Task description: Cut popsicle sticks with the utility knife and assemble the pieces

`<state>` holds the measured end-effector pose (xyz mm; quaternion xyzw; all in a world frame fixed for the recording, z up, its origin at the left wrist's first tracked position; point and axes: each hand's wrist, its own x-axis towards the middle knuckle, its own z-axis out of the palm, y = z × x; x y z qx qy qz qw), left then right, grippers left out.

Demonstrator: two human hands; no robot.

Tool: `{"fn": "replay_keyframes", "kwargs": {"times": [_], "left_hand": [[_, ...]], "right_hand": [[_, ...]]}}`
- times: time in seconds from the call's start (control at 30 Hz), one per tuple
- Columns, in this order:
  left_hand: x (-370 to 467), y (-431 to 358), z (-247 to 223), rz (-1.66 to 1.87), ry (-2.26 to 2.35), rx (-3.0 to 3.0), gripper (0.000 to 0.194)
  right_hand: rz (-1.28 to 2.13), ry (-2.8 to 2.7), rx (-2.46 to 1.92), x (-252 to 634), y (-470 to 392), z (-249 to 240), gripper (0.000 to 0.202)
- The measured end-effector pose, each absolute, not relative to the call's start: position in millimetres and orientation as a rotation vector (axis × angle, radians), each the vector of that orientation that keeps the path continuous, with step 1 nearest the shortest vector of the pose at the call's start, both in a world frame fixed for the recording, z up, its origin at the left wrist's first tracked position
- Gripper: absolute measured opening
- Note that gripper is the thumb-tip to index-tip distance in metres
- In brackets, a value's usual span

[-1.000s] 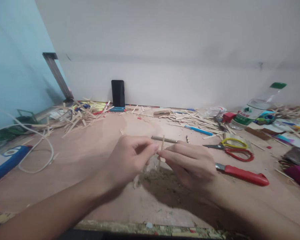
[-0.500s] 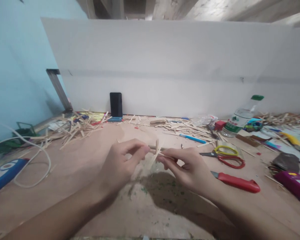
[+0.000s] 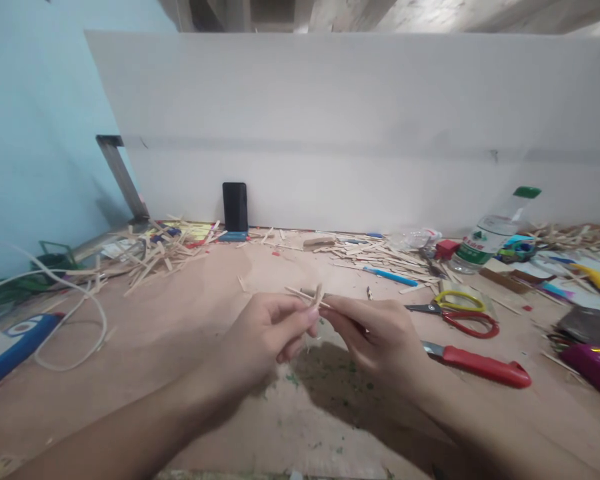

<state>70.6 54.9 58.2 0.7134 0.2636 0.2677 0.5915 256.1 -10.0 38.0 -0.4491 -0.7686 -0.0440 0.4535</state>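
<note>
Several thin wooden sticks (image 3: 319, 294), crossing one another, are held between my two hands above the middle of the table. My left hand (image 3: 275, 328) is closed, its thumb and forefinger pinching the sticks where they cross. From the other side my right hand (image 3: 377, 327) grips the end of a stick, fingers pressed together. How the sticks are joined is hidden by the fingertips. Right of my right hand lie scissors (image 3: 464, 313) with yellow and red handles, and a red-handled knife (image 3: 487, 365) whose blade is partly behind that hand.
Loose wooden sticks (image 3: 375, 261) lie along the back, with another pile (image 3: 153, 260) at left. A phone (image 3: 235, 207) leans on the white board. A blue pen (image 3: 391, 276), a green-capped bottle (image 3: 485, 240) and a purple packet (image 3: 593, 370) are at right; a white cable (image 3: 97, 320) loops at left.
My left hand has moved right and closed its fingertips onto the crossed sticks. My right hand keeps its grip. The whole view has shifted slightly.
</note>
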Motion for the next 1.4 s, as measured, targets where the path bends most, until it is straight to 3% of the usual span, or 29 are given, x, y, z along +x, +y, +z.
{"fn": "replay_keyframes", "kwargs": {"times": [0.47, 0.97, 1.4], "left_hand": [[77, 47, 52, 0.808, 0.592, 1.487, 0.034], [67, 36, 60, 0.823, 0.568, 1.786, 0.034], [65, 44, 59, 0.548, 0.525, 1.597, 0.043]], "right_hand": [[-0.063, -1.835, -1.013, 253, -11, 37, 0.024], [-0.058, -1.824, -1.003, 250, -11, 40, 0.026], [0.041, -1.871, -0.97, 250, -14, 46, 0.026]]}}
